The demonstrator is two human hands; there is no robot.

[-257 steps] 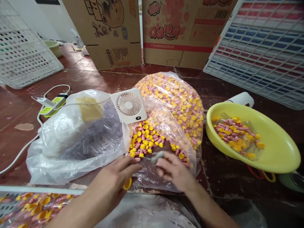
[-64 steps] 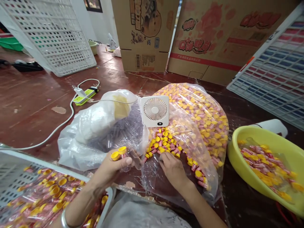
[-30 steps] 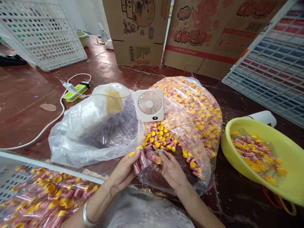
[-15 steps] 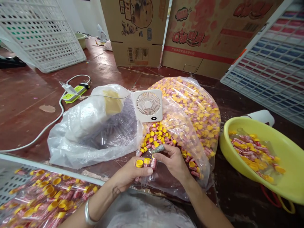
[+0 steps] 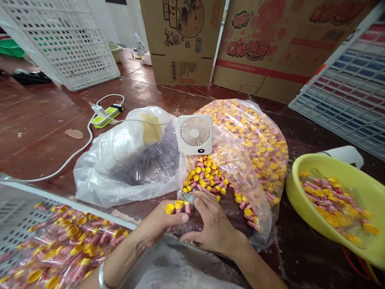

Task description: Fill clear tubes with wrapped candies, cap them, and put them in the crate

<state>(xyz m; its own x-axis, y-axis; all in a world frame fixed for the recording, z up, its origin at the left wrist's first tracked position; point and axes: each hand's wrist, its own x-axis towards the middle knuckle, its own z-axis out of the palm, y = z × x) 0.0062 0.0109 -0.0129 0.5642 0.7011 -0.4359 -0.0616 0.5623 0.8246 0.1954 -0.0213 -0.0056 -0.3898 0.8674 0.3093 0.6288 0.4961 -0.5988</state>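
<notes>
My left hand (image 5: 159,220) is closed around a few clear plastic tubes (image 5: 179,206). Two have yellow caps facing up, and a third shows a red-and-white patterned part (image 5: 188,208). My right hand (image 5: 212,222) is just right of them, its thumb spread away from the fingers and nothing visible in it. A grey-green patterned wrap (image 5: 189,197) covers one right fingertip, close above the third tube. Beyond my hands lies a pile of small yellow-capped red pieces (image 5: 207,176), spilling from a large clear bag (image 5: 240,132).
A white fan (image 5: 195,134) stands between that bag and a plastic bag of clear tubes (image 5: 153,160). Filled tubes lie in a white crate (image 5: 18,224) at left. On the right is a yellow basin (image 5: 303,200). A power strip (image 5: 106,115) and cardboard boxes (image 5: 183,68) are farther back.
My right hand has moved from a pinch above the tubes to a spread pose lower beside them. My left hand still grips the tubes. The view has shifted slightly left.
</notes>
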